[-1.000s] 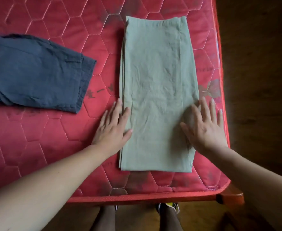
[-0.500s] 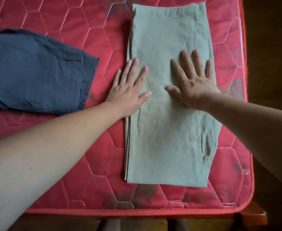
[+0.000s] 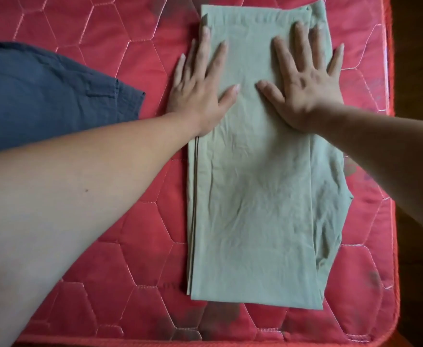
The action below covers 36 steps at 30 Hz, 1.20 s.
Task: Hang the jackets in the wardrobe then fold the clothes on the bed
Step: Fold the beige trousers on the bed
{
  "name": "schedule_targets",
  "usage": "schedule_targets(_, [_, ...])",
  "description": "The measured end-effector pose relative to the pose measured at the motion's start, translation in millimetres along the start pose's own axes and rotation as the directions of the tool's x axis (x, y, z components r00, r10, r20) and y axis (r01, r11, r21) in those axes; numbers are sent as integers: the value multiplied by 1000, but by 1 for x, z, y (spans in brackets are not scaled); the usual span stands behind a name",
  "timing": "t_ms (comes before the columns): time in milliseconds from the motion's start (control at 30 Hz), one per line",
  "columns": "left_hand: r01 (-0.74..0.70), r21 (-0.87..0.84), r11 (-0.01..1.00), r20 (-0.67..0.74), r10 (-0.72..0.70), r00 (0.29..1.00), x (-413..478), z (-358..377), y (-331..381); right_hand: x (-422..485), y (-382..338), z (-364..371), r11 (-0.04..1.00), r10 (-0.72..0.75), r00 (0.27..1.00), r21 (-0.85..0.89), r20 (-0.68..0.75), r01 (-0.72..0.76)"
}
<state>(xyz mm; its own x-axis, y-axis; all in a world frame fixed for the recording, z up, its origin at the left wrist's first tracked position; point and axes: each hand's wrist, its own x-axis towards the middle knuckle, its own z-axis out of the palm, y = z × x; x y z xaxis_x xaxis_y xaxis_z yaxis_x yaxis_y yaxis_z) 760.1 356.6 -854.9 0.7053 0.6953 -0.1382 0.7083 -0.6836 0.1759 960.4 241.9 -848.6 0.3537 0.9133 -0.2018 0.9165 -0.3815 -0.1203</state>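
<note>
A pale green garment [image 3: 253,196] lies folded into a long strip on the red quilted mattress [image 3: 110,271], running from the near edge to the far side. My left hand [image 3: 200,88] presses flat on its far left edge, fingers straight, partly on the mattress. My right hand [image 3: 305,88] presses flat on the far right part of the strip, fingers spread. A dark blue garment [image 3: 42,96] lies folded to the left, partly covered by my left forearm.
The mattress's right edge [image 3: 390,121] borders a dark wooden floor [image 3: 420,58]. Its near edge [image 3: 205,343] runs along the bottom of the view. Dark smudges mark the mattress near the front.
Both hands have slid away from me along the green garment, from its near part to its far end, staying flat on the cloth. The view has moved closer over the bed.
</note>
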Motion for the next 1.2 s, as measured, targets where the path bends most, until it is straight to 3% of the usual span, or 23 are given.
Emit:
schedule_targets(233, [84, -39, 996, 46, -82, 996, -29, -9, 13, -22, -3, -4, 998, 41, 994, 33, 98, -44])
schedule_targets(433, [54, -173, 983, 134, -31, 990, -204, 4, 37, -219, -23, 29, 994, 69, 989, 71, 127, -79])
schedule_targets(533, [40, -176, 984, 186, -7, 983, -302, 8, 48, -323, -37, 40, 964, 120, 975, 211, 187, -159])
schedule_targets(633, [200, -437, 877, 231, -106, 967, -353, 5, 59, -378, -59, 37, 805, 245, 952, 509, 184, -305])
schedule_targets(700, [360, -587, 725, 243, -266, 933, -356, -1, 67, -381, -68, 25, 621, 352, 914, 681, 200, -388])
schedule_targets(767, [488, -663, 567, 295, -402, 867, -343, -11, 70, -365, -66, 9, 448, 436, 847, 744, 303, -496])
schedule_targets(833, [559, -678, 478, 375, -429, 822, -326, -23, 64, -342, -55, -8, 292, 426, 792, 763, 437, -577])
schedule_targets(900, [623, -660, 420, 522, -339, 782, -314, -30, 54, -325, -44, -27, 201, 248, 772, 749, 585, -631])
schedule_targets(933, [649, -635, 419, 602, -258, 756, -312, -33, 50, -322, -40, -34, 243, 113, 764, 728, 635, -641])
schedule_targets(1000, [589, -565, 578, 675, -87, 733, -315, -39, 44, -323, -33, -41, 381, -113, 717, 697, 688, -608])
schedule_targets(1067, [299, -479, 825, 584, 46, 810, -319, -41, 37, -327, -24, -41, 593, -197, 714, 662, 671, -458])
schedule_targets(1133, [-49, -309, 950, 376, 169, 911, -322, -43, 30, -331, -17, -39, 889, -232, 783, 453, 577, -70])
schedule_targets(1167, [-167, -208, 964, 310, 227, 923, -323, -42, 28, -333, -14, -36, 945, -283, 844, 280, 455, 166])
schedule_targets(1200, [-244, -117, 963, 278, 268, 923, -325, -41, 27, -335, -11, -32, 942, -334, 891, 124, 306, 311])
